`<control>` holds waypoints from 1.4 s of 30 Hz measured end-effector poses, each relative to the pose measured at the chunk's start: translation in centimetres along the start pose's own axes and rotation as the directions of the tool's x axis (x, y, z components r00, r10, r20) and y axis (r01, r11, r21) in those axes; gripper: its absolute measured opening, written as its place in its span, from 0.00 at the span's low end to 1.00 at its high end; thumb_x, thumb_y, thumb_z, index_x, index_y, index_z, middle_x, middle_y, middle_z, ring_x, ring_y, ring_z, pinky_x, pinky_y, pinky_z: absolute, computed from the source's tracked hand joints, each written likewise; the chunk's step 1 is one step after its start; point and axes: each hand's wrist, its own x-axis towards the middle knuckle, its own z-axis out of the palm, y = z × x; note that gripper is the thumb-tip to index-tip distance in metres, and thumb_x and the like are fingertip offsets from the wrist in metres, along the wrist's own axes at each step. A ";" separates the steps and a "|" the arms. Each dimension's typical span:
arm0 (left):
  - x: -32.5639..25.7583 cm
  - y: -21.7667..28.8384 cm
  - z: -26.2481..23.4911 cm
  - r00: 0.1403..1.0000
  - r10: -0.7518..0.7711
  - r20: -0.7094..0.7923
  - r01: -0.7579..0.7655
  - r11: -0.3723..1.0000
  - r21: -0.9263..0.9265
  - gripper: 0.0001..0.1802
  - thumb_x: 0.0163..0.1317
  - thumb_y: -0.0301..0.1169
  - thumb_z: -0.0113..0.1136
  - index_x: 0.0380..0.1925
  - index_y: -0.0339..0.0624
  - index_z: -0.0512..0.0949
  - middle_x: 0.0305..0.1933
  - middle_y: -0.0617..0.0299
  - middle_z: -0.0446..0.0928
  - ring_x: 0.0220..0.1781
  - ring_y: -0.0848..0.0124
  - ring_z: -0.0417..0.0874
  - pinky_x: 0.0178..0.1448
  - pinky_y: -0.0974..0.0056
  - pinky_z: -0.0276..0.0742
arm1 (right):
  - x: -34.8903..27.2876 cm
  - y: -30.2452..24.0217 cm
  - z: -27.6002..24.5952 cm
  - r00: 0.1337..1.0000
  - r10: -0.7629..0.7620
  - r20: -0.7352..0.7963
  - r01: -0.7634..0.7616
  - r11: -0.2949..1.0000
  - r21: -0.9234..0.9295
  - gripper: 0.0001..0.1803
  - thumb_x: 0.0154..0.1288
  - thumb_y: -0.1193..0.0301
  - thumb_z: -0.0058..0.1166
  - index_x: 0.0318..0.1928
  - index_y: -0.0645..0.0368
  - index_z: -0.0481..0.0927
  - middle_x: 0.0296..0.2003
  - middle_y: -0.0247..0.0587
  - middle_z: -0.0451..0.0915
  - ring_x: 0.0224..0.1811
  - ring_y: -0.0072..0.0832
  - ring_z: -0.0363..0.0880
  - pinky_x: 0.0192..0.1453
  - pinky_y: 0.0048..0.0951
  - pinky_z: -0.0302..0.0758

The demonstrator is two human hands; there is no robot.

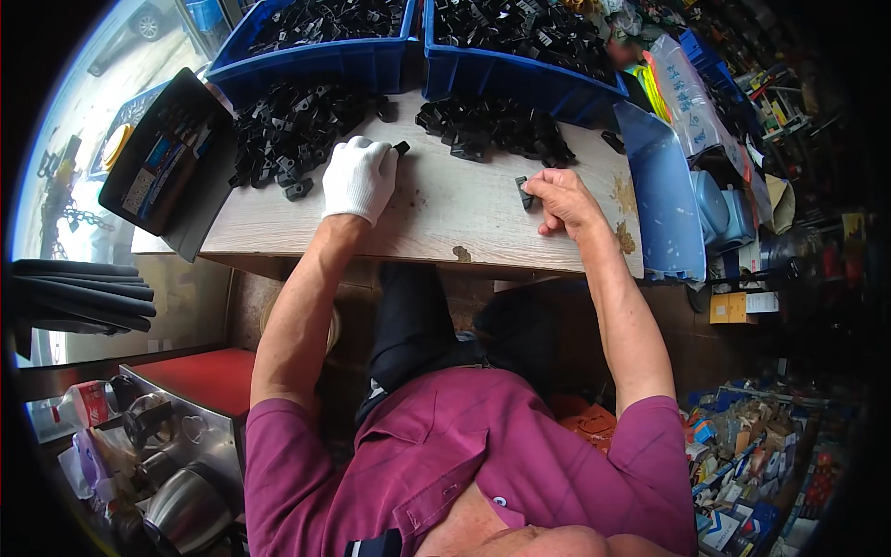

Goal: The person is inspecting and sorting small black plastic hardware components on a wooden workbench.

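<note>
My left hand [360,176], in a white knitted glove, is over the table with its fingers curled closed. A small black plastic part [402,148] pokes out by its fingertips. To the right, my bare right hand [564,200] pinches another small black plastic part [523,193] between thumb and forefinger, just over the table's pale wood-grain top [455,213]. A heap of similar black parts [302,125] lies just beyond and left of my gloved hand. A second heap of black parts [497,128] lies between the hands, farther back. Finer details of the parts are too small to tell.
Two blue bins [311,67] full of black parts stand along the table's back. A dark open case [172,153] stands at the left edge, and a blue plastic panel [659,195] borders the right. Below left, a steel kettle [190,506] stands near a red-topped cabinet [200,376].
</note>
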 end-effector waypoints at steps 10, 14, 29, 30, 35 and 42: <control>-0.2 0.8 -0.8 0.999 0.005 0.050 -0.005 1.000 -0.011 0.14 0.63 0.36 0.68 0.47 0.46 0.86 0.46 0.51 0.84 0.47 0.50 0.84 0.51 0.53 0.83 | -0.8 0.5 1.2 0.965 0.015 -0.262 0.011 0.995 0.098 0.15 0.65 0.64 0.68 0.44 0.58 0.78 0.19 0.29 0.73 0.11 0.16 0.66 0.18 0.28 0.79; -0.3 0.8 -0.7 0.998 0.032 0.054 -0.035 0.998 0.049 0.11 0.62 0.35 0.68 0.43 0.46 0.84 0.44 0.53 0.83 0.46 0.51 0.82 0.47 0.52 0.83 | -1.2 0.5 1.8 0.964 -0.051 -0.260 0.049 0.999 -0.016 0.17 0.61 0.67 0.71 0.44 0.60 0.78 0.23 0.32 0.76 0.12 0.16 0.67 0.17 0.27 0.78; -0.4 1.2 -1.1 0.988 0.117 0.098 -0.116 0.993 -0.025 0.15 0.63 0.29 0.64 0.50 0.47 0.84 0.47 0.57 0.86 0.49 0.54 0.83 0.53 0.55 0.83 | -0.8 1.4 2.6 0.925 -0.167 -0.342 0.107 0.976 -0.188 0.16 0.60 0.67 0.69 0.44 0.64 0.82 0.27 0.36 0.80 0.17 0.23 0.74 0.18 0.26 0.77; -0.4 1.2 -1.1 0.989 0.119 0.087 -0.117 0.993 -0.026 0.14 0.63 0.29 0.64 0.49 0.47 0.84 0.46 0.57 0.86 0.49 0.55 0.83 0.53 0.55 0.83 | -0.5 1.6 2.5 0.924 -0.167 -0.344 0.107 0.976 -0.188 0.16 0.60 0.67 0.69 0.44 0.64 0.82 0.27 0.36 0.80 0.17 0.23 0.74 0.18 0.26 0.77; -0.4 1.3 -1.1 0.989 0.122 0.082 -0.118 0.992 -0.050 0.14 0.63 0.28 0.64 0.49 0.45 0.85 0.46 0.57 0.86 0.49 0.54 0.84 0.53 0.55 0.82 | 0.0 1.7 2.4 0.928 -0.132 -0.348 0.072 0.981 -0.179 0.15 0.59 0.68 0.66 0.44 0.63 0.85 0.27 0.39 0.82 0.18 0.25 0.78 0.19 0.27 0.78; -1.9 4.0 -1.0 0.981 0.188 -0.049 -0.192 0.908 -0.372 0.13 0.61 0.25 0.62 0.47 0.42 0.84 0.44 0.53 0.85 0.46 0.51 0.84 0.52 0.53 0.82 | -0.8 1.0 2.3 0.972 -0.106 -0.210 0.070 0.982 -0.175 0.14 0.62 0.66 0.64 0.43 0.61 0.88 0.25 0.37 0.80 0.16 0.23 0.76 0.18 0.26 0.77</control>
